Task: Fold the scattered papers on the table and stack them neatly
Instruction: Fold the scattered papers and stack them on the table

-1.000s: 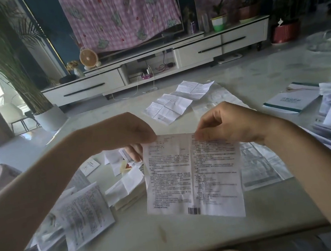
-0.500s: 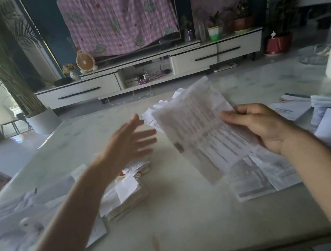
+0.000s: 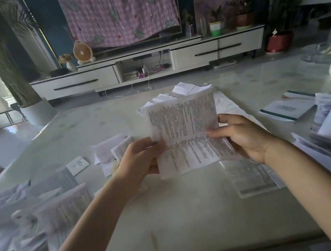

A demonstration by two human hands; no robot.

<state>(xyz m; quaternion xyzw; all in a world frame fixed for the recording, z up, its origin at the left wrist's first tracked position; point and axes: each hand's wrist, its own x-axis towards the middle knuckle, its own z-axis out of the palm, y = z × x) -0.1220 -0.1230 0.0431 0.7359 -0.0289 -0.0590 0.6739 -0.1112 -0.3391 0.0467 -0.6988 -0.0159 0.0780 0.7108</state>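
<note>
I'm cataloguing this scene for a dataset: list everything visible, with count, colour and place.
printed sheet: one, white with black text, held above the table in both hands
table: one, pale marble, foreground
loose papers: many, white, scattered at the table's left
creased sheets: a few, white, behind the held sheet
booklet: one, white with green stripe, table's right
pink cloth: one, checked, hanging at the back
left hand: pinches the sheet's left edge
right hand: pinches the sheet's right edge
</note>
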